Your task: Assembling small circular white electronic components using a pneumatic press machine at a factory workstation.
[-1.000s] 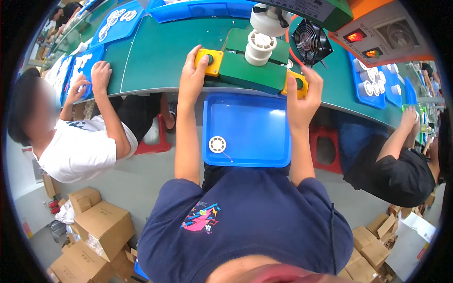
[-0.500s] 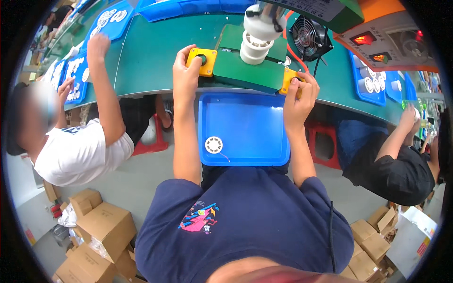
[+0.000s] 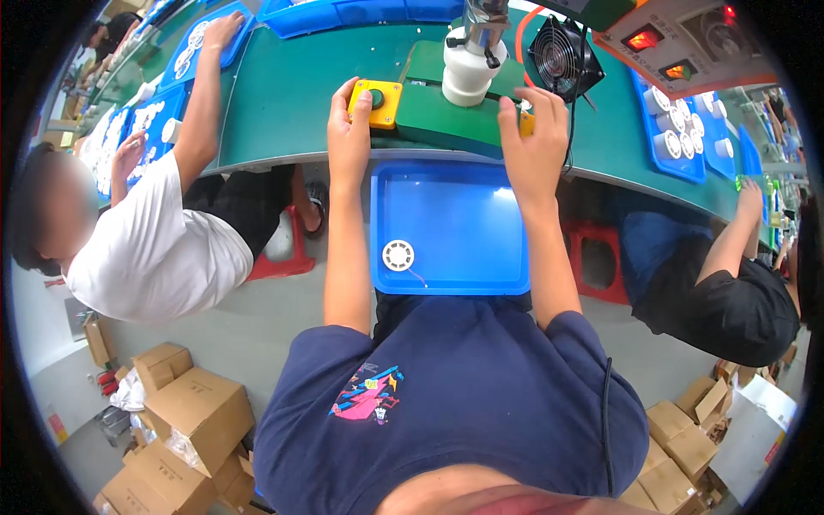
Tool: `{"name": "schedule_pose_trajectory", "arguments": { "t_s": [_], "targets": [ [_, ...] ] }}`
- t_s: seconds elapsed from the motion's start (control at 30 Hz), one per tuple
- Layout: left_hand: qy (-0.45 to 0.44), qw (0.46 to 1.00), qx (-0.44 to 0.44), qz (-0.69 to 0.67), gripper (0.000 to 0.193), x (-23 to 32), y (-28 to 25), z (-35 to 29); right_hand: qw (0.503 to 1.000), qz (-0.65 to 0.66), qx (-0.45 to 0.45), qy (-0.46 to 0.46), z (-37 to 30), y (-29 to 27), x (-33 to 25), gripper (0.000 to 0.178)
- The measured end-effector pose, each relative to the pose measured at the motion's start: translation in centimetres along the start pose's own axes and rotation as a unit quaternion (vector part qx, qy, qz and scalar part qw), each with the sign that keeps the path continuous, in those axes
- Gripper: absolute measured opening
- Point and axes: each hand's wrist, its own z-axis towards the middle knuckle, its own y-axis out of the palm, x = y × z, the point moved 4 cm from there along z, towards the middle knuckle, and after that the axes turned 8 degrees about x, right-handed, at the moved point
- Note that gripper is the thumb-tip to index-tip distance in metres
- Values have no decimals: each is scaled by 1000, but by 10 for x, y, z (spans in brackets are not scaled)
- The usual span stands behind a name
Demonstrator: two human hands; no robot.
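My left hand (image 3: 349, 129) grips the left edge of a yellow button box (image 3: 388, 105), its thumb beside the green button (image 3: 376, 99). My right hand (image 3: 536, 150) is over the right-hand yellow button box (image 3: 526, 125), thumb and fingers apart. That box shows between them and is mostly covered. Between my hands stands a green press base (image 3: 451, 124). The press's white head (image 3: 468, 62) is down on a white round part (image 3: 463, 93). On my lap a blue tray (image 3: 459, 215) carries a white slotted round part (image 3: 397, 255) with a thin reddish wire.
A black fan (image 3: 564, 58) and an orange control box (image 3: 678, 47) with lit switches stand right of the press. Blue trays (image 3: 674, 163) of white parts line the bench. A person (image 3: 163, 240) works at left, another (image 3: 730, 300) at right. Cardboard boxes (image 3: 202, 412) lie behind.
The press head has come down onto the white part, hiding its ribs. My left thumb has left the green button. My right hand has lifted and opened. The left co-worker's arm reaches farther out.
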Motion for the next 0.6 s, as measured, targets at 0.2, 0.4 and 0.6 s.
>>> {"name": "schedule_pose_trajectory", "arguments": {
  "t_s": [0.2, 0.4, 0.6],
  "targets": [
    [-12, 1000, -3, -4, 47, -9, -1, 4, 985, 134, -73, 76, 7, 35, -10, 55],
    [0, 1000, -2, 6, 47, -10, -3, 3, 970, 197, -72, 123, 15, 44, -10, 62],
    [4, 1000, -2, 12, 48, -2, -2, 1, 934, 285, -114, 182, 23, 54, -7, 67]
  ]
}}
